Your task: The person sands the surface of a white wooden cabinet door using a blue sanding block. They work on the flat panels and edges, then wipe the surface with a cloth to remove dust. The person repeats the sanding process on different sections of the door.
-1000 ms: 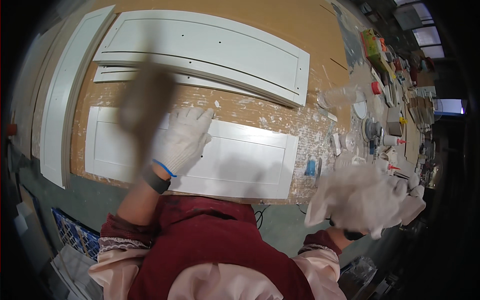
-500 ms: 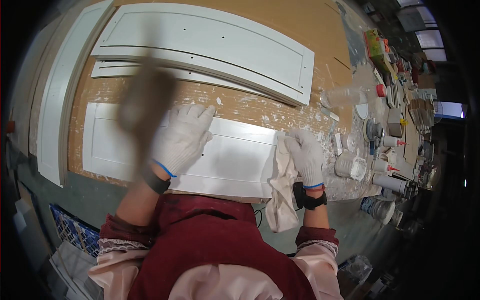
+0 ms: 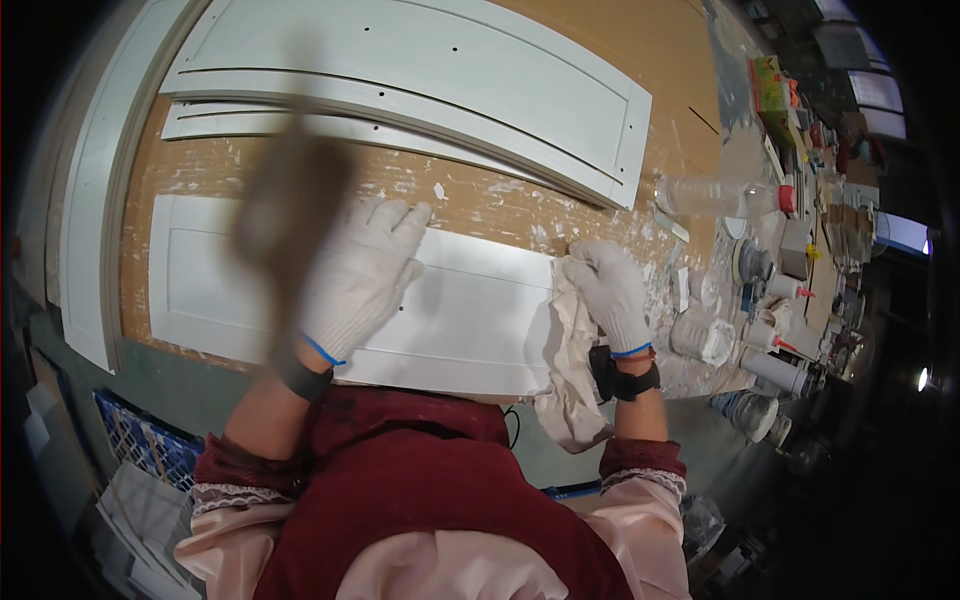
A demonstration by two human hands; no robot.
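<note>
Paint-flecked cardboard [image 3: 480, 205] is spread over the counter [image 3: 690, 378]. On it, the gloved left hand [image 3: 365, 265] is laid flat, fingers extended, across the far edge of a white panel [image 3: 455, 320], while at its right end a crumpled cloth [image 3: 570, 375] is gripped by the right hand [image 3: 612, 292]. Beyond both hands, white boards [image 3: 410, 60] are stacked; right of the right hand, a translucent tub [image 3: 702, 338] is set.
</note>
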